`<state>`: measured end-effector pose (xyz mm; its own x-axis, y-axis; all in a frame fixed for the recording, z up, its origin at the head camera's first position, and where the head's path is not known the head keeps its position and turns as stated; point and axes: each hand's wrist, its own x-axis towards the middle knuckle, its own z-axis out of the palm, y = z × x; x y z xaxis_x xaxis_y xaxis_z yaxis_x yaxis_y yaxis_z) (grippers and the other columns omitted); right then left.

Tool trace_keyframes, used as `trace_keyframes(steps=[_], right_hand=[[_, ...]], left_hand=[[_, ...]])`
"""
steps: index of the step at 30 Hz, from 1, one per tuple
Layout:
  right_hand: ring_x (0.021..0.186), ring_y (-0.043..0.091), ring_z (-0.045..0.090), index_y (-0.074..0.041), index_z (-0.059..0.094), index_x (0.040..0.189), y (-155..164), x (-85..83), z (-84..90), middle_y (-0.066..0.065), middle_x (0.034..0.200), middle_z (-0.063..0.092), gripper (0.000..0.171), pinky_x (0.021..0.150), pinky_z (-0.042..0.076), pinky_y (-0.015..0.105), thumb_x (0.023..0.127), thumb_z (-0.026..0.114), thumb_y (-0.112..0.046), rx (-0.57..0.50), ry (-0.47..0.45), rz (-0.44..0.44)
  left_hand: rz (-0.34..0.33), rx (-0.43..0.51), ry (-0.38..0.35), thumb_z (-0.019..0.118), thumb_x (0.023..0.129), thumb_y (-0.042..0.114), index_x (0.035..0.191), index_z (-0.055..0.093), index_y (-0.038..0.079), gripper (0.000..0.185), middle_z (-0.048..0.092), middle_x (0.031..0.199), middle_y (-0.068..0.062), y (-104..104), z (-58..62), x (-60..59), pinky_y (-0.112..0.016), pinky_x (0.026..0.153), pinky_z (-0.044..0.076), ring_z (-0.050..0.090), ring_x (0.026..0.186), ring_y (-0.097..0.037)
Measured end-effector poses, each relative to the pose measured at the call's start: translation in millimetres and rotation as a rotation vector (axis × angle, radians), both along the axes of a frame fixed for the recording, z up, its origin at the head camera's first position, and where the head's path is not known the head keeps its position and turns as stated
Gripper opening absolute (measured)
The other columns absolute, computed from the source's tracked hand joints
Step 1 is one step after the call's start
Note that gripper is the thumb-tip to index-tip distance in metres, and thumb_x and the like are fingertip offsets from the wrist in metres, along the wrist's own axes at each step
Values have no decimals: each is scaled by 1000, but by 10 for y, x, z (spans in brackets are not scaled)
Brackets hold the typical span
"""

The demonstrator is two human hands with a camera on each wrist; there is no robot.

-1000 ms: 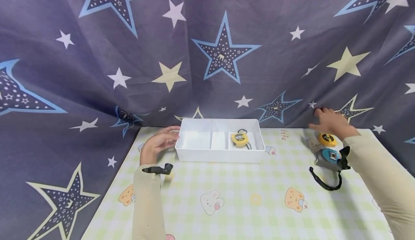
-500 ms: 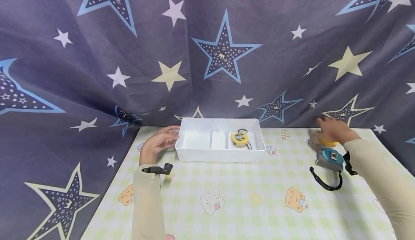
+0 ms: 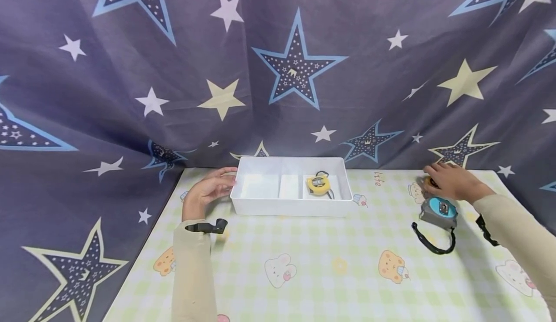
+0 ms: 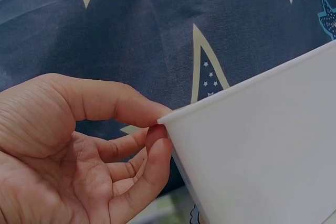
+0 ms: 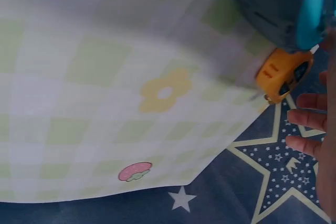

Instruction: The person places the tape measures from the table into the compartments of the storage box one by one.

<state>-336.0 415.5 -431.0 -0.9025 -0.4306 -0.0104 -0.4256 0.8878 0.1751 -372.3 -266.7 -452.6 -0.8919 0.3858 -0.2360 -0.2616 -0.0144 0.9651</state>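
Two hands at a table with a divided white tray and three tape measures.

A star-printed cloth [image 3: 278,71] hangs behind a table [image 3: 330,264] covered in green check. At the far middle stands the white tray [image 3: 290,207]; one yellow tape measure [image 3: 318,184] already lies in its right compartment, and the other compartments look bare. At the far right, a grey-and-blue tape measure [image 3: 438,211] with a black strap lies on the table, and just beyond it a small orange tape measure [image 5: 283,77]. Both remain outside the tray. The left hand [image 3: 210,190] touches the tray's left corner with loosely curled fingers. The right hand [image 3: 451,181] covers the orange one, fingers extended; whether it grips yet cannot be told.
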Motion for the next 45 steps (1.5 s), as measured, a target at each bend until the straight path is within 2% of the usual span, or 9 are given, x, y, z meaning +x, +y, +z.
trace_keyframes(steps=[5, 9, 15, 21, 26, 31, 39, 45], right_hand=[[87, 27, 57, -5, 54, 116, 62, -9, -63, 10, 101, 57, 35, 77, 50, 52, 99, 64, -34, 31, 14, 31], [84, 25, 56, -6, 53, 112, 91, -34, -99, 9, 99, 57, 33, 75, 49, 50, 98, 65, -34, 25, 19, 50], [88, 30, 57, -7, 51, 111, 97, -55, -87, 11, 100, 56, 34, 78, 49, 55, 101, 61, -38, 32, -23, -2], [86, 33, 56, -5, 47, 115, 96, -76, -73, 18, 102, 53, 38, 73, 51, 54, 103, 56, -39, 50, -92, -59], [85, 34, 56, -2, 48, 118, 113, -88, -61, 20, 103, 53, 45, 72, 51, 54, 101, 57, -43, 33, -136, -95], [82, 31, 55, -1, 49, 114, 122, -108, -85, 17, 98, 53, 44, 70, 49, 51, 102, 56, -43, 22, -152, -80], [90, 37, 61, 7, 50, 121, 118, -134, -125, 23, 106, 58, 54, 75, 51, 55, 103, 56, -43, 39, -169, -78], [80, 28, 55, 6, 48, 117, 136, -148, -126, 20, 99, 53, 49, 71, 48, 48, 104, 55, -40, -14, -232, -81]], left_hand=[[-16, -13, 14, 53, 98, -6, 157, 24, 1, 66, 69, 101, 9, -41, -4, 22, -24, 82, 55, 67, 88, -6], [-13, 4, 11, 53, 98, -7, 157, 24, 0, 66, 68, 102, 8, -50, 6, 31, -25, 82, 56, 67, 89, -7], [3, 35, -3, 52, 97, -9, 156, 24, -2, 66, 68, 99, 7, -47, -2, 24, -25, 82, 56, 66, 87, -7], [6, 31, -2, 51, 97, -9, 156, 25, -2, 65, 68, 98, 7, -39, -4, 36, -25, 81, 56, 66, 86, -7], [-6, 21, 11, 52, 98, -8, 156, 24, -2, 65, 68, 99, 7, -20, 6, 40, -25, 81, 56, 66, 86, -6], [-17, 34, 3, 50, 98, -9, 157, 22, -3, 66, 66, 98, 7, -16, 12, 28, -24, 81, 55, 65, 86, -6], [-21, 40, -3, 50, 97, -8, 157, 21, -4, 66, 66, 97, 6, -11, 17, 19, -24, 81, 55, 65, 86, -7], [-20, 38, -12, 49, 98, -7, 156, 21, -3, 65, 65, 94, 6, 2, 22, 3, -24, 80, 54, 63, 83, -6]])
